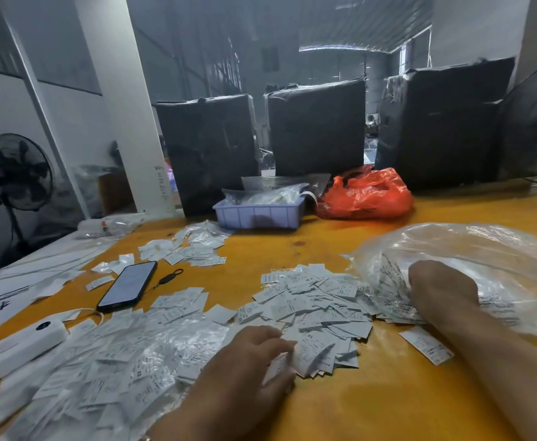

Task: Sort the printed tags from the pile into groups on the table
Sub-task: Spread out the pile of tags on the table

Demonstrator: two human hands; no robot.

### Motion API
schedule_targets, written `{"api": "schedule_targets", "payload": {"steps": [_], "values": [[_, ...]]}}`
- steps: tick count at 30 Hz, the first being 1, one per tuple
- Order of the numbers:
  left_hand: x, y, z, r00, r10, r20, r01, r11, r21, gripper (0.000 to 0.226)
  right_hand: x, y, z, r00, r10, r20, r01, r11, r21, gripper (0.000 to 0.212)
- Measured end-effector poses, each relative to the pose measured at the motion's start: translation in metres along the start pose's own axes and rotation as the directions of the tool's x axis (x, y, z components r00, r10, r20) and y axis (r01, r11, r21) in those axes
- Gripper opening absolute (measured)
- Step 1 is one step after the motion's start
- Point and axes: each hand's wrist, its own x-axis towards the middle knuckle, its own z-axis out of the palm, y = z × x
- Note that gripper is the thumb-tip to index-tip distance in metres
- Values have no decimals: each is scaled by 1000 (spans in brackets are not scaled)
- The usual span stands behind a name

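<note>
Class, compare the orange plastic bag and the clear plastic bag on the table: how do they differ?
The orange bag is opaque and lies untouched at the far edge; the clear bag is see-through and nearer, with the right hand reaching into its printed tags. Both are crumpled plastic.

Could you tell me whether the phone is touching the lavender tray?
Apart. The head view shows the phone lying well nearer than the lavender tray, with bare orange table and scattered tags between them.

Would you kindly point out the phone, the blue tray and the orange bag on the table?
phone (127, 287): head view, middle of its dark screen.
blue tray (257, 215): head view, its ribbed front wall.
orange bag (367, 195): head view, the crumpled middle of the plastic.
</note>
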Motion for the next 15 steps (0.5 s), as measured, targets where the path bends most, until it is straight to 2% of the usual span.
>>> {"api": "schedule_targets", "payload": {"steps": [3,7,12,15], "values": [[-15,-4,-4,999,-26,-42,25,999,-22,42,-2,-3,-2,1000,20,-3,-20,1000,15,11],[-21,-4,-11,995,-37,-88,34,999,-32,32,2,-1,-1,998,55,-22,-54,997,46,17],[21,13,-10,986,68,-155,-67,998,10,31,2,0,4,999,44,7,-44,999,-30,16],[49,22,1,979,130,-157,-129,992,13,33,4,2,4,997,65,-33,-64,998,11,11]]}}
